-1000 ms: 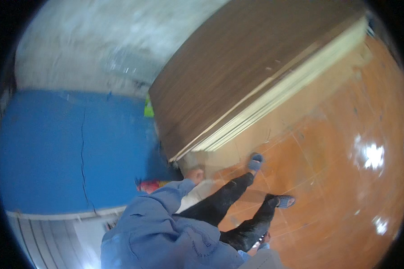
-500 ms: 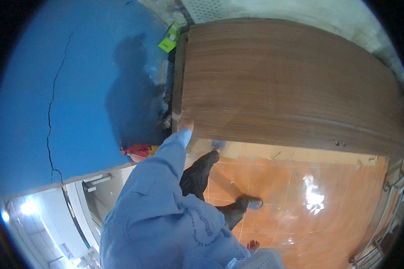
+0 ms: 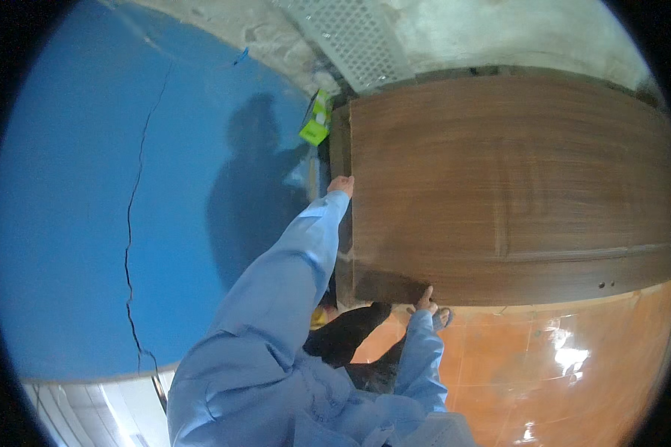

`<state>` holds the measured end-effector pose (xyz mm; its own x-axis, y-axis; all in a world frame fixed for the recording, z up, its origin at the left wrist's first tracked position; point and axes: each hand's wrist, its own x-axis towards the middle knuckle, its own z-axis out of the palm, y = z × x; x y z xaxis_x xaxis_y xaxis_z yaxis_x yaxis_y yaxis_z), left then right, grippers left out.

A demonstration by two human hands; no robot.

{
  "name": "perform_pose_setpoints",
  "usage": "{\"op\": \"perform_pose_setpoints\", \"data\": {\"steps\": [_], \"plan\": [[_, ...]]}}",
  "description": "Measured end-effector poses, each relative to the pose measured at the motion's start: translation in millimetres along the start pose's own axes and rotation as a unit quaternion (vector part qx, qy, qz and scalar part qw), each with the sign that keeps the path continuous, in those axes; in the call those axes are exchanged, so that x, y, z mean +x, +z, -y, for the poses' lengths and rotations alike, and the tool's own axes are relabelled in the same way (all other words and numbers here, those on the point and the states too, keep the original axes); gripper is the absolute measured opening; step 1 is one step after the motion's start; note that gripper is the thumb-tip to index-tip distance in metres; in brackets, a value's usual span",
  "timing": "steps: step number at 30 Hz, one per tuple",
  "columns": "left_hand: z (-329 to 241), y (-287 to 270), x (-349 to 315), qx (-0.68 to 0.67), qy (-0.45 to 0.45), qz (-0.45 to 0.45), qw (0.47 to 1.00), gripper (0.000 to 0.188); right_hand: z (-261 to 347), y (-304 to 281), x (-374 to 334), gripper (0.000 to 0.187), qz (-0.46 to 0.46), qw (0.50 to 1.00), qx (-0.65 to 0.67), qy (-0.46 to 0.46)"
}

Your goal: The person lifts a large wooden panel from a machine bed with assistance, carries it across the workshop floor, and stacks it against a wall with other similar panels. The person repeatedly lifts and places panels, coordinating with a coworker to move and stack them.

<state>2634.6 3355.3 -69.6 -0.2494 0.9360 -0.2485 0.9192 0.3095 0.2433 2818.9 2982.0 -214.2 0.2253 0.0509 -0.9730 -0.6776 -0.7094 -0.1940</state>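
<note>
Left hand (image 3: 341,185) grips the near edge of the brown wooden door (image 3: 514,186), which lies on its side against the blue wall (image 3: 127,186). Right hand (image 3: 426,301) presses its lower edge above the orange tiled floor (image 3: 574,357).

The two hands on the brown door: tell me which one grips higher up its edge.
The left hand, arm stretched out along the edge of the door near the green box. The right hand holds the lower corner, by the orange floor tiles.
</note>
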Motion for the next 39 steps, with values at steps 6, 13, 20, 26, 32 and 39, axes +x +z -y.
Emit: {"op": "perform_pose_setpoints", "data": {"steps": [6, 13, 20, 26, 32, 39], "plan": [[5, 6, 110, 0.029, 0.028, 0.045, 0.998, 0.057, -10, 25, 12, 0.087, -0.143, 0.99, 0.009, -0.015], [31, 111, 245, -0.218, -0.053, 0.104, 0.969, 0.072, 24, 32, -36, 0.072, -0.113, 0.993, -0.02, 0.029], [49, 108, 269, -0.269, -0.058, 0.176, 0.945, 0.059, 20, 70, -8, 0.087, -0.129, 0.98, 0.089, 0.121], [25, 92, 266, -0.255, -0.147, 0.3, 0.907, 0.058, -14, 62, -4, 0.086, -0.132, 0.982, 0.132, 0.021], [32, 90, 278, -0.5, -0.306, 0.485, 0.649, 0.087, -88, 89, -39, 0.076, -0.18, 0.949, 0.244, 0.093], [-1, 115, 286, -0.38, -0.32, 0.568, 0.656, 0.093, -92, 253, -26, 0.08, -0.087, 0.721, 0.649, 0.228]]}}
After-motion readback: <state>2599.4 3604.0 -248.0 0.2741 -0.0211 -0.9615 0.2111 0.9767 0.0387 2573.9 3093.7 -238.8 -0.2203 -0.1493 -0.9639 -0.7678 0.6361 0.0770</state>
